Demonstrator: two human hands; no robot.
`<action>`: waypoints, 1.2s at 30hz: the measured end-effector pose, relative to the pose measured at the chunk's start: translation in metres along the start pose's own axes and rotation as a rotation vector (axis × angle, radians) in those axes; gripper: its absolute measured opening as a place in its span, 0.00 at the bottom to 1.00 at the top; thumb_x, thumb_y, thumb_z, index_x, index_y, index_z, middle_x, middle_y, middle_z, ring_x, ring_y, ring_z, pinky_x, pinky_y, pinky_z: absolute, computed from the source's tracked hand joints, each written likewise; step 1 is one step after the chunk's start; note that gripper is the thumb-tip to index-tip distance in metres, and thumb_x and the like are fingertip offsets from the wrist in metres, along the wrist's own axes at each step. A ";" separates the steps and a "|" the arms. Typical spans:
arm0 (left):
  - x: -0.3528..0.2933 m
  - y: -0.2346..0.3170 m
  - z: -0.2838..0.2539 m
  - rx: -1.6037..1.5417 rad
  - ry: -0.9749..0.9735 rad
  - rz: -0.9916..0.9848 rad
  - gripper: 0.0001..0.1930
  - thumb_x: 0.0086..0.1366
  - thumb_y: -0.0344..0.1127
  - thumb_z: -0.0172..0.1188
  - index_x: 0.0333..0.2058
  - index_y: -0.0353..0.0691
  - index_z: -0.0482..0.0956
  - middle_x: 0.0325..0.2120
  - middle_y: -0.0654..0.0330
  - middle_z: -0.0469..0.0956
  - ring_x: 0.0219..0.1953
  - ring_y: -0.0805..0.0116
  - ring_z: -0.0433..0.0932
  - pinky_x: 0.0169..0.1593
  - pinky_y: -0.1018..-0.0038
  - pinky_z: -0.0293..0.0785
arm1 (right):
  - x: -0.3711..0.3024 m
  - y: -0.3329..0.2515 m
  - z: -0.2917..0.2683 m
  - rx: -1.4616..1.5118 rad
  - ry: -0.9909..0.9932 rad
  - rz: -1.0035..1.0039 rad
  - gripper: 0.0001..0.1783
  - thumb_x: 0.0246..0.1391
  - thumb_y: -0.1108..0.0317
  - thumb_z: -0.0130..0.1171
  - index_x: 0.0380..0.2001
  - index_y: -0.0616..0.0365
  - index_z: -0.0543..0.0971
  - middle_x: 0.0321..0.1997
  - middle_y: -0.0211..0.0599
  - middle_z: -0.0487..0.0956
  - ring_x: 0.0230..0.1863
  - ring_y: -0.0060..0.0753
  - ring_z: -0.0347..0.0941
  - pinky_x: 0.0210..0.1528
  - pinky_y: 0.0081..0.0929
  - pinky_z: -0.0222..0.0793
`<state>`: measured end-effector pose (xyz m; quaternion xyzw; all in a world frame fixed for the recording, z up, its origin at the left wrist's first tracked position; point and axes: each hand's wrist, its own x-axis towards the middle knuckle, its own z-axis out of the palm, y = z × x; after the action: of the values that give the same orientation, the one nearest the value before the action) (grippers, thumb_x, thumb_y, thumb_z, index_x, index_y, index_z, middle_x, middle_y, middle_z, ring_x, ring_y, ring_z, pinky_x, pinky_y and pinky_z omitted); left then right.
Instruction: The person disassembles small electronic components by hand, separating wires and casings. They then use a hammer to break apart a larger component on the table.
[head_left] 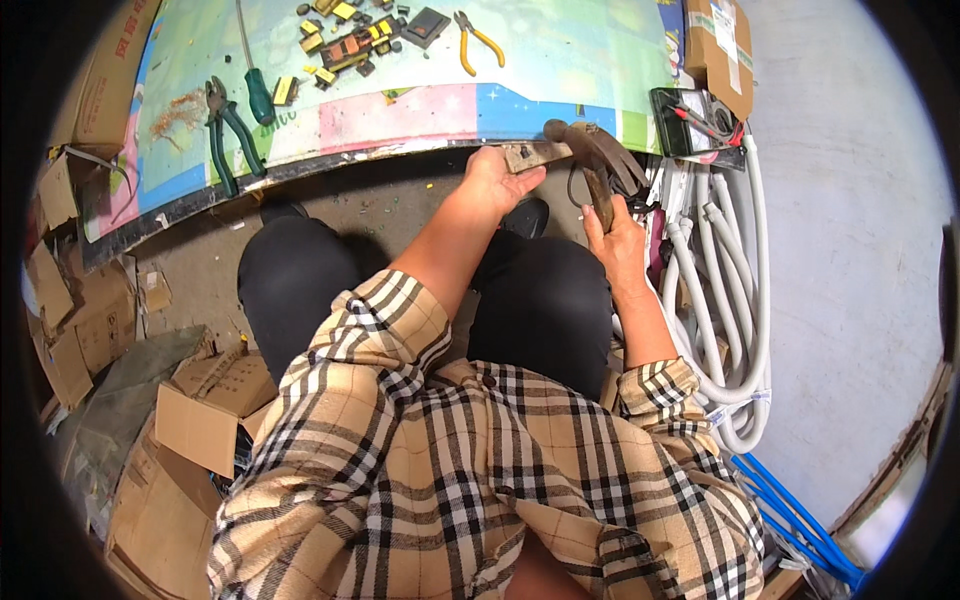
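Note:
My right hand [622, 250] is wrapped round the handle of a worn claw hammer [604, 160], whose dark head points up by the table's front edge. My left hand [490, 182] grips a pale flat bar [537, 155] with a dark opening in it. The bar's far end meets the hammer head or lies just behind it; I cannot tell whether they touch. Both hands are above my knees, at the near edge of the table [400, 115].
On the table lie green-handled pliers [228, 140], a green screwdriver [258, 95], yellow-handled cutters [478, 45] and several yellow-and-black parts [350, 45]. A black-cased meter [690, 120] sits at the right corner. Grey hoses [745, 280] hang at right; cardboard boxes [215, 400] stand at left.

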<state>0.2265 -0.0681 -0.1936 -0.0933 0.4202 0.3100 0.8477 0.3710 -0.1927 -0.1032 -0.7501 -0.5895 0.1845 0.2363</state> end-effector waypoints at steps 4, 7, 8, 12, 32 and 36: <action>0.008 -0.002 -0.003 -0.048 -0.047 -0.022 0.19 0.71 0.35 0.32 0.49 0.30 0.69 0.46 0.46 0.74 0.47 0.49 0.75 0.52 0.54 0.75 | 0.003 0.012 0.017 -0.067 -0.082 -0.019 0.15 0.53 0.60 0.61 0.32 0.59 0.69 0.21 0.57 0.75 0.25 0.62 0.74 0.25 0.46 0.69; -0.001 -0.002 0.002 -0.027 -0.013 -0.006 0.19 0.72 0.36 0.33 0.48 0.30 0.69 0.45 0.46 0.74 0.47 0.49 0.75 0.52 0.54 0.74 | 0.006 0.015 0.019 -0.035 -0.141 0.018 0.15 0.53 0.59 0.61 0.32 0.59 0.69 0.21 0.58 0.75 0.26 0.62 0.74 0.25 0.46 0.69; -0.002 0.000 0.005 -0.011 -0.020 0.002 0.19 0.72 0.37 0.33 0.48 0.30 0.69 0.46 0.46 0.74 0.47 0.49 0.75 0.53 0.54 0.74 | 0.005 0.013 0.018 -0.035 -0.126 0.045 0.15 0.53 0.59 0.61 0.32 0.59 0.69 0.21 0.57 0.75 0.26 0.62 0.74 0.26 0.46 0.69; 0.001 0.002 -0.002 -0.023 -0.012 -0.017 0.19 0.72 0.37 0.34 0.48 0.30 0.69 0.46 0.46 0.74 0.47 0.48 0.75 0.54 0.54 0.73 | 0.003 0.000 0.007 -0.016 -0.065 0.047 0.14 0.54 0.60 0.59 0.34 0.58 0.70 0.22 0.55 0.76 0.27 0.60 0.75 0.27 0.43 0.69; -0.005 0.005 0.005 -0.071 -0.039 -0.035 0.19 0.72 0.37 0.32 0.47 0.29 0.69 0.46 0.46 0.74 0.47 0.50 0.75 0.54 0.52 0.73 | 0.007 0.005 0.009 -0.207 -0.206 -0.056 0.14 0.54 0.63 0.59 0.31 0.61 0.68 0.22 0.56 0.76 0.27 0.61 0.74 0.27 0.48 0.70; -0.008 0.007 0.003 -0.080 -0.046 -0.027 0.20 0.73 0.37 0.30 0.49 0.28 0.67 0.47 0.46 0.73 0.48 0.49 0.74 0.55 0.52 0.72 | 0.015 -0.012 -0.012 -0.175 -0.222 -0.089 0.13 0.55 0.64 0.58 0.32 0.61 0.68 0.23 0.57 0.76 0.29 0.62 0.74 0.29 0.49 0.69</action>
<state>0.2205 -0.0653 -0.1847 -0.1257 0.3865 0.3170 0.8569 0.3710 -0.1776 -0.0866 -0.7159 -0.6584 0.2039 0.1113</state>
